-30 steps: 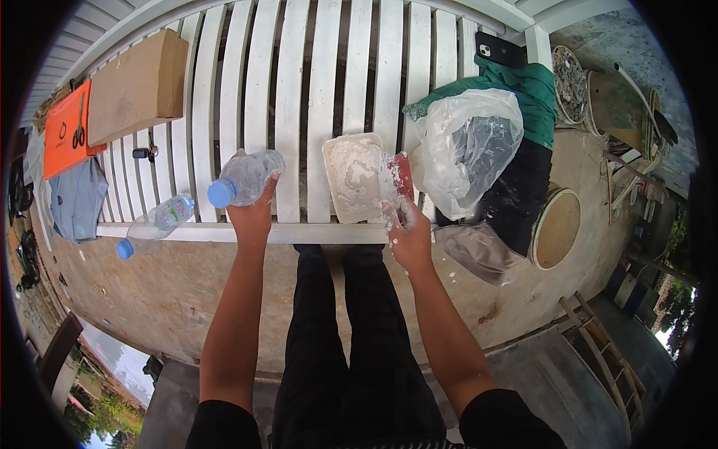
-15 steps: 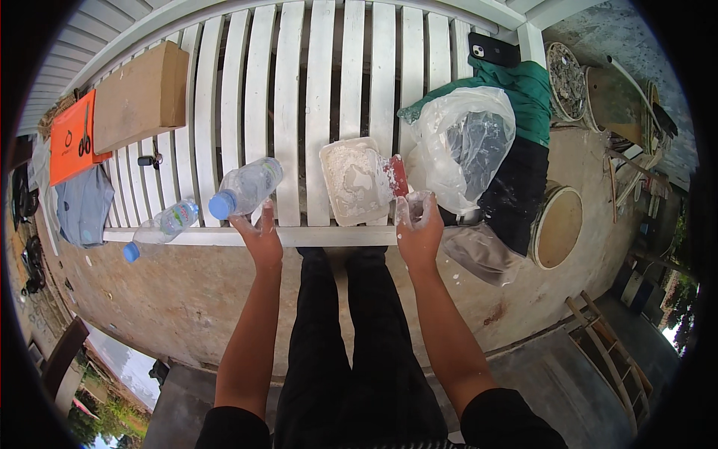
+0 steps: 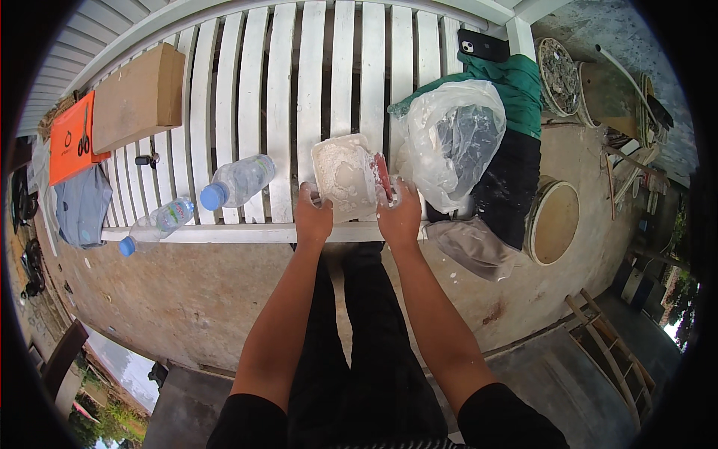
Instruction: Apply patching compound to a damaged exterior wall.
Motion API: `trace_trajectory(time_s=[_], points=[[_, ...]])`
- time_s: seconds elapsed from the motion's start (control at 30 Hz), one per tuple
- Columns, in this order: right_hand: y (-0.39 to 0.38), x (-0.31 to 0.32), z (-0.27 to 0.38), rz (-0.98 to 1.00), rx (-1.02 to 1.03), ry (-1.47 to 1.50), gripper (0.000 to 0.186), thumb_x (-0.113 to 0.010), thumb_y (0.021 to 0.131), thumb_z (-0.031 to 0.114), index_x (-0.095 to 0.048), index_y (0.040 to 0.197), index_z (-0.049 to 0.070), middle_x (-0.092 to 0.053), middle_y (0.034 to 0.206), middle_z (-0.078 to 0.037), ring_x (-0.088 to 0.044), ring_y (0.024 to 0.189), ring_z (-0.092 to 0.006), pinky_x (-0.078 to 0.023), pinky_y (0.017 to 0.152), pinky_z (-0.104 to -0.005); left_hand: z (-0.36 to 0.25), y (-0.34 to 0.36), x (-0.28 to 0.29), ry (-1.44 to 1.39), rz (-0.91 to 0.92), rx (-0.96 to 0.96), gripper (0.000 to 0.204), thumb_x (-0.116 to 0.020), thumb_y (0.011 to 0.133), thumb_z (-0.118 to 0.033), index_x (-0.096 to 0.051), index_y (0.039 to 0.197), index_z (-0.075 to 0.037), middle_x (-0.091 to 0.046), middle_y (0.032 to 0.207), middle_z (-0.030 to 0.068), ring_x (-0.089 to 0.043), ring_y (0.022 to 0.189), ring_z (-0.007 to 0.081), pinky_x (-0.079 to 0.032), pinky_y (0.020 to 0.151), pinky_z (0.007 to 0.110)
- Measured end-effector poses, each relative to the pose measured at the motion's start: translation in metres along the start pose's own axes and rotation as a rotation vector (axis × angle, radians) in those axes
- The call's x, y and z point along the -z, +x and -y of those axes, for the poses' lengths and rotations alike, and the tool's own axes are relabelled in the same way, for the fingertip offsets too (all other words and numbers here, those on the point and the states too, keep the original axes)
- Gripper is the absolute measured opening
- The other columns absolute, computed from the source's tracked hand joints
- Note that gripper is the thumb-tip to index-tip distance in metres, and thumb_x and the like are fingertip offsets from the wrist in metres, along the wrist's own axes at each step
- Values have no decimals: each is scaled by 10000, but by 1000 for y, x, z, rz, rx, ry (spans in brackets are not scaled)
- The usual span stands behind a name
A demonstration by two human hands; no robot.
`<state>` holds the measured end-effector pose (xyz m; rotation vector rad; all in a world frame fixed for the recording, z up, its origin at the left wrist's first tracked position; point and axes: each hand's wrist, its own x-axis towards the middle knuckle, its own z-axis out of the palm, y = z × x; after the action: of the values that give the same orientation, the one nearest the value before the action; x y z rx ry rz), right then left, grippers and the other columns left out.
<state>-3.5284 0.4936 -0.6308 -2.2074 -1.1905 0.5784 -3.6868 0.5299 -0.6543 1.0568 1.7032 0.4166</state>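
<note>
White powder tub (image 3: 342, 178) sits on the slatted white bench (image 3: 269, 90), near its front edge. Left hand (image 3: 313, 215) grips its left side, and right hand (image 3: 399, 215) grips its right side, with a red-handled tool (image 3: 381, 175) just beside. A clear plastic bag (image 3: 452, 142) is to the right; two water bottles (image 3: 237, 181) lie to the left.

Matt, chalky-white tub (image 3: 342, 178), powder-crusted; clear glossy plastic bottles (image 3: 238, 181); crinkly translucent plastic bag (image 3: 449, 142); painted white wooden slats (image 3: 284, 90); matt brown cardboard box (image 3: 138, 97); rough concrete floor (image 3: 187, 299).
</note>
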Motion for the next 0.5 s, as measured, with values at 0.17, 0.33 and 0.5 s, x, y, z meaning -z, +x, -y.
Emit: trace_trajectory(time_s=[0.17, 0.33, 0.5], points=[[-15, 6, 10, 130, -181, 253, 240, -644, 852, 141, -613, 1003, -43, -627, 902, -209, -613, 814, -337, -473, 758, -372, 21, -4, 19, -182, 103, -8, 256, -558, 798, 55, -477, 1036, 8, -613, 1035, 164, -615, 928, 232, -487, 796, 335], [-27, 48, 32, -39, 85, 131, 206, -632, 851, 110, -605, 975, -52, -625, 878, -209, -617, 792, -331, -476, 735, -362, -12, -39, 39, -420, 269, 74, 444, -523, 790, 88, -446, 1219, 0, -583, 1131, 153, -594, 996, 212, -482, 804, 314], [-47, 124, 103, -6, 93, 271, 149, -630, 829, 50, -597, 935, -50, -609, 846, -178, -606, 757, -291, -473, 705, -344, -65, -93, 78, -652, 472, 163, 660, -460, 824, 116, -271, 1439, -30, -518, 1232, 177, -550, 1114, 273, -492, 894, 385]])
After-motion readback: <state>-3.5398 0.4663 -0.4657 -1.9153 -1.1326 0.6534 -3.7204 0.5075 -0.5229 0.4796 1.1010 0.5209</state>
